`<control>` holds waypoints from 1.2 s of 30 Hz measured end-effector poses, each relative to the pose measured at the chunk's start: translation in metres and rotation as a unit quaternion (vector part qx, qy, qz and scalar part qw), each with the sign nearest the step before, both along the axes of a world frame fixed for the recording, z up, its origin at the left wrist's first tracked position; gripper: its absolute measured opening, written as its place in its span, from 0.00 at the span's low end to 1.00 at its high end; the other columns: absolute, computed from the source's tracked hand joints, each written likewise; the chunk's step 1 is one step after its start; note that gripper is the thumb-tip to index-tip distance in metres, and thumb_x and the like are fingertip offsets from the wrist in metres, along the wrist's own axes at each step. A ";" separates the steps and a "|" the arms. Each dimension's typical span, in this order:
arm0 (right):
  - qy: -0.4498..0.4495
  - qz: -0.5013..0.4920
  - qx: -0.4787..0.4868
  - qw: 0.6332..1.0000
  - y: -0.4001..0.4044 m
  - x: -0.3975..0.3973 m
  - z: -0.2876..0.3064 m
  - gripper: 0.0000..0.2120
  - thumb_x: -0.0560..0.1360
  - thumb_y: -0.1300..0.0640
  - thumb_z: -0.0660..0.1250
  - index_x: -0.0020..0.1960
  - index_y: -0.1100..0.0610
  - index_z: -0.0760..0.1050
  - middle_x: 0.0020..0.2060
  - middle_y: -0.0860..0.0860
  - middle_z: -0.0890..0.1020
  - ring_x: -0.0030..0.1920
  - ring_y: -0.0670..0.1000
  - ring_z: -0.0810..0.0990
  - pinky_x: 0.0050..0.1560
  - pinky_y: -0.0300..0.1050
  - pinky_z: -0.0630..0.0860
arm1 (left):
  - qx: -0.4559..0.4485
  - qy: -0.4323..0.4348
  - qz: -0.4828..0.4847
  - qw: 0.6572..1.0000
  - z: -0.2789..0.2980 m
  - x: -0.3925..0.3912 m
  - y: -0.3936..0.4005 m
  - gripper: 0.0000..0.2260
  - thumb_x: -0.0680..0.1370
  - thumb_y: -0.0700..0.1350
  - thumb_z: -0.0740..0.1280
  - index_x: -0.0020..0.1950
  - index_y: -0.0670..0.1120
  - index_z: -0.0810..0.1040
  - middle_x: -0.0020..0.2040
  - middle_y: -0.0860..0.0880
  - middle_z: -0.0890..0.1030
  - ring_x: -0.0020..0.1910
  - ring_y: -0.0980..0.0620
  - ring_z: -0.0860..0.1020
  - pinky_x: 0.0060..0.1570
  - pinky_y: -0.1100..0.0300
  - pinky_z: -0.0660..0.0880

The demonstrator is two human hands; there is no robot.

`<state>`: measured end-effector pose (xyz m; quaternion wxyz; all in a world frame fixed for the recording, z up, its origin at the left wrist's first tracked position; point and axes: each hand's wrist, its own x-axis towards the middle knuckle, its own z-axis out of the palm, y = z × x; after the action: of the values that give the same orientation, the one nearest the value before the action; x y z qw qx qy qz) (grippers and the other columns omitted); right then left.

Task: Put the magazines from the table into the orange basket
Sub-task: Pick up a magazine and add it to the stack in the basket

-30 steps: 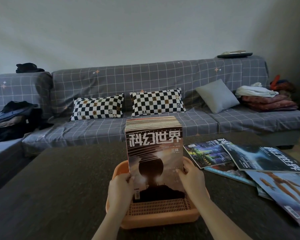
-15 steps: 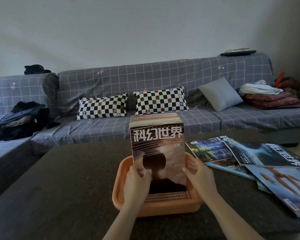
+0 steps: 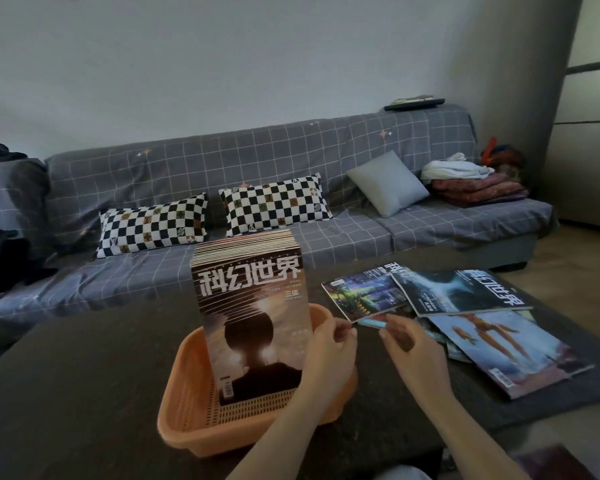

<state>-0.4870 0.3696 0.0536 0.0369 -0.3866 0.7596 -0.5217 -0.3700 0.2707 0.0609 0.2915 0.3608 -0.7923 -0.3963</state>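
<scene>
An orange basket [image 3: 187,420] sits on the dark table [image 3: 84,375] in front of me. A thick stack of magazines [image 3: 253,317] stands upright in it, its brown cover facing me. My left hand [image 3: 329,355] is at the stack's right edge, over the cover's lower right corner, fingers loosely curled toward the right and holding nothing. My right hand [image 3: 413,348] hovers with fingers apart over the near edge of the loose magazines, its fingertips by a light-blue magazine edge [image 3: 371,323]. Loose magazines lie flat on the right: a green-blue one [image 3: 364,296], a dark one [image 3: 465,292], and one with orange figures [image 3: 506,348].
A grey checked sofa [image 3: 430,230] runs behind the table, with two chequered cushions [image 3: 274,206], a grey cushion [image 3: 388,181] and folded blankets [image 3: 475,188]. Dark clothes [image 3: 0,258] lie at the sofa's left end.
Both hands have let go of the upright stack. My right hand moved right toward the loose magazines, my left hand shifted to the stack's right edge. The view has swung rightward.
</scene>
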 end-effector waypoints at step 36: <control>0.042 -0.303 0.300 0.903 -0.015 -0.217 -0.085 0.29 0.76 0.35 0.48 0.64 0.53 0.70 0.61 0.53 0.70 0.61 0.54 0.64 0.61 0.50 0.62 | -0.175 -0.351 -0.150 0.908 -0.072 -0.371 -0.123 0.46 0.67 0.76 0.60 0.76 0.48 0.60 0.75 0.41 0.59 0.74 0.39 0.57 0.70 0.44 0.54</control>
<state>-0.7039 0.3542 -0.0311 -0.0405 -0.1293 0.9617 -0.2384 -0.7411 0.1476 -0.0115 -0.0098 0.2965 -0.9449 -0.1383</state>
